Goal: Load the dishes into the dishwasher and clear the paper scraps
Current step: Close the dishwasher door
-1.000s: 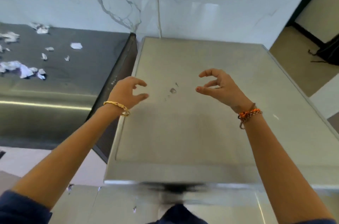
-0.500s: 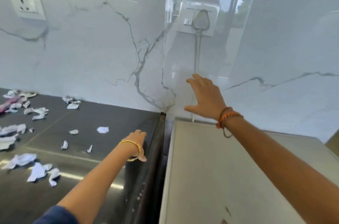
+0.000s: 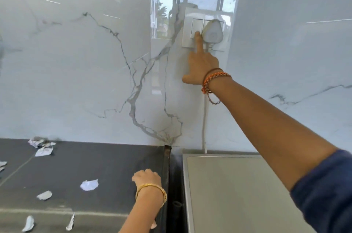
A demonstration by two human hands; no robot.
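My right hand [image 3: 202, 65] reaches up to the wall, and its straight index finger presses the left rocker of a white switch plate [image 3: 195, 27]. A white plug [image 3: 213, 33] sits in the socket beside it, and its cable [image 3: 204, 118] drops behind the steel top of the dishwasher [image 3: 238, 194]. My left hand [image 3: 147, 178] rests on the right end of the dark counter [image 3: 114, 162] and holds nothing. White paper scraps [image 3: 89, 184] lie scattered over that counter, more of them by the wall [image 3: 44, 150]. No dishes are in view.
A glossy marble wall [image 3: 85, 80] rises behind the counter and the machine. A narrow dark gap [image 3: 176, 185] separates the counter's end from the steel top. More scraps [image 3: 28, 223] lie near the counter's front edge.
I have looked up from the steel top to the wall. My right hand rose from the wall's base to the switch, and my left hand settled on the counter's end.
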